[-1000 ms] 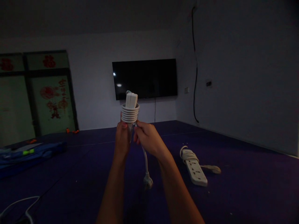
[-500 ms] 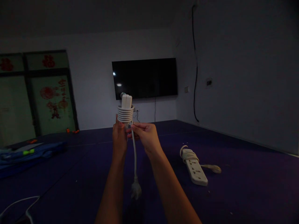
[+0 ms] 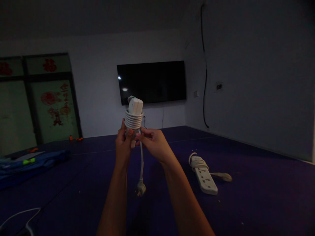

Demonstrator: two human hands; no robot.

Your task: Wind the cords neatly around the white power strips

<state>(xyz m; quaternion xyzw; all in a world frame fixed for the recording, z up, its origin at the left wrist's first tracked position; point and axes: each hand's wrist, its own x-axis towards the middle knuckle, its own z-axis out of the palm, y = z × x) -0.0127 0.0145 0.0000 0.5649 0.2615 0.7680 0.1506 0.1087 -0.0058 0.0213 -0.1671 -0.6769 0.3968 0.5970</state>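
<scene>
Ahead of me a white power strip point(image 3: 135, 106) is held up, its cord point(image 3: 133, 121) wound round it in several neat coils. My left hand point(image 3: 123, 144) is closed on the strip just below the coils. Thumb and fingers of my right hand point(image 3: 155, 142) pinch the cord where it leaves the windings. From there the loose end hangs down to a plug point(image 3: 141, 188) in mid-air. Part of the strip is hidden behind the coils and my fingers.
A second power strip point(image 3: 206, 182) with its cord wrapped lies on the dark purple surface point(image 3: 172, 203) at right. Blue cloth point(image 3: 49, 164) lies at left, a white cable point(image 3: 21, 211) near the front left. A television point(image 3: 152, 83) hangs on the far wall.
The held strip has tilted slightly to the right, and its lower end now shows below the coils. The hanging plug has swung up and a little left.
</scene>
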